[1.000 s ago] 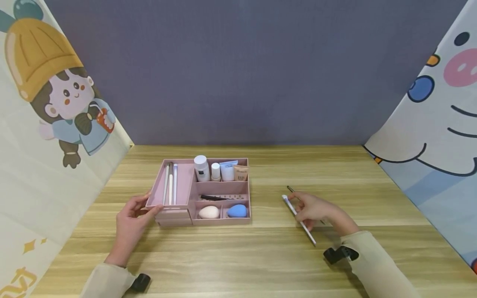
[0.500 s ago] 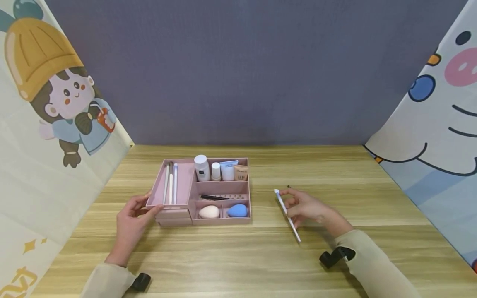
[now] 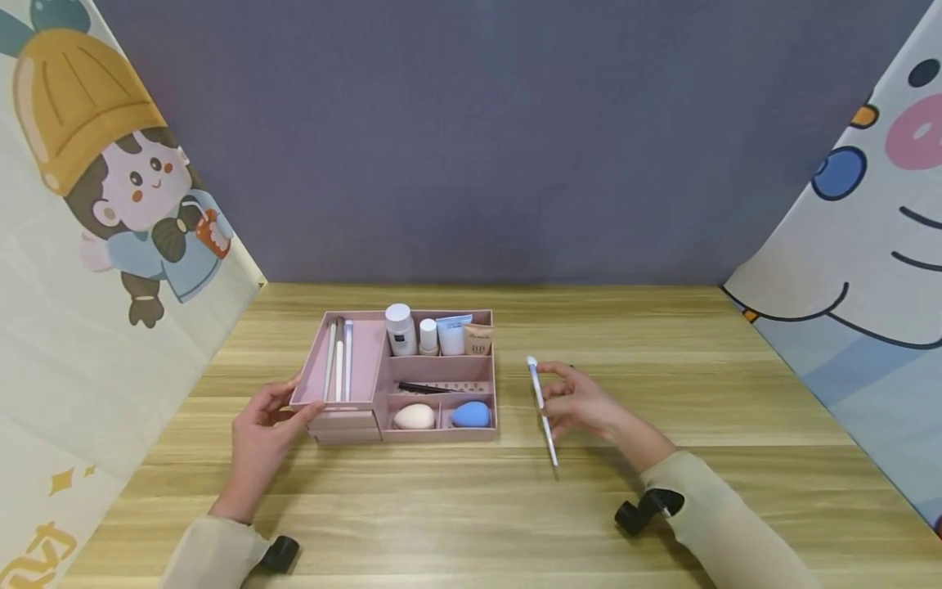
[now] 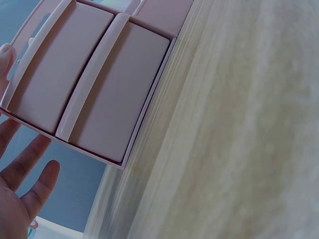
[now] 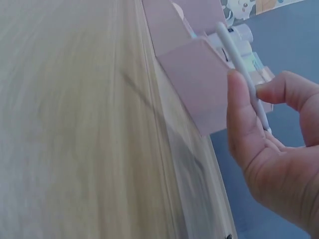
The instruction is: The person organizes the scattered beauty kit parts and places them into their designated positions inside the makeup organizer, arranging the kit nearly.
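Note:
A pink makeup organizer [image 3: 436, 438] stands on the table left of centre. My left hand [image 3: 261, 425] holds its front left corner, thumb at the front rim and fingers along the left side. The left wrist view shows its two drawer fronts [image 4: 117, 92] pushed in and some fingers spread off the wall. To the right of the organizer, my right hand [image 3: 585, 405] pinches a white makeup brush [image 3: 542, 409] between thumb and fingers, head end pointing away. In the right wrist view, the brush [image 5: 239, 55] is held above the table.
Several brushes [image 3: 339, 364] lie in the organizer's left tray. Its other compartments hold a white bottle [image 3: 401, 331], small tubes [image 3: 452, 335], a black pencil [image 3: 427, 388], a cream sponge [image 3: 415, 416] and a blue sponge [image 3: 471, 415]. A grey panel [image 3: 500, 147] stands behind.
My right hand has moved left with the brush, which has turned more upright in the head view. A dark thin stick on the table beside that hand is now hidden. My left hand stays put.

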{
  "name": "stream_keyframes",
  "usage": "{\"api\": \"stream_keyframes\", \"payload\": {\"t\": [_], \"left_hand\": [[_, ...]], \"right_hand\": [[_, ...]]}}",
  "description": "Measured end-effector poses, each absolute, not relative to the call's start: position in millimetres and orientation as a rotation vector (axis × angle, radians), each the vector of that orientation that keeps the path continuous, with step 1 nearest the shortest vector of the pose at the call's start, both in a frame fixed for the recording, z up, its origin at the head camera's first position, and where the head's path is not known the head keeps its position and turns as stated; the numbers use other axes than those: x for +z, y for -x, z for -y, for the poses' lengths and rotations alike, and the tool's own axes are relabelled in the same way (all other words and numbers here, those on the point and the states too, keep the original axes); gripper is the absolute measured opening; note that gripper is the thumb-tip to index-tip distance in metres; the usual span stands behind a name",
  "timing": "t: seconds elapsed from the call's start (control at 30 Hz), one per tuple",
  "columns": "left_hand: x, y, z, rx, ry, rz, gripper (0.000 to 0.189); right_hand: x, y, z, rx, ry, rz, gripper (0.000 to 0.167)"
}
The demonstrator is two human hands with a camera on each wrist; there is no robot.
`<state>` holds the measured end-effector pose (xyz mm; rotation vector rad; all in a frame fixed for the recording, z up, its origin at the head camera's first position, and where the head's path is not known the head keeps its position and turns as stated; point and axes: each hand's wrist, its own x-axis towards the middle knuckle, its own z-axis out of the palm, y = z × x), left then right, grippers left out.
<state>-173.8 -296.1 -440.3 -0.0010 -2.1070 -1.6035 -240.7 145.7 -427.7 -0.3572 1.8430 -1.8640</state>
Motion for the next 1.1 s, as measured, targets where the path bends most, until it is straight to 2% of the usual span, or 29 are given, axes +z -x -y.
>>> {"api": "stream_keyframes", "payload": {"t": [0.43, 1.1], "left_hand": [[-440, 175, 296, -1.593, 0.004, 2.107, 0.038], [-441, 174, 296, -1.615, 0.008, 2.090, 0.036]], "right_hand": [[-416, 238, -114, -2.016, 0.325, -1.780, 0.078], [-393, 238, -61, -2.102, 0.422, -1.676, 0.076]]}}
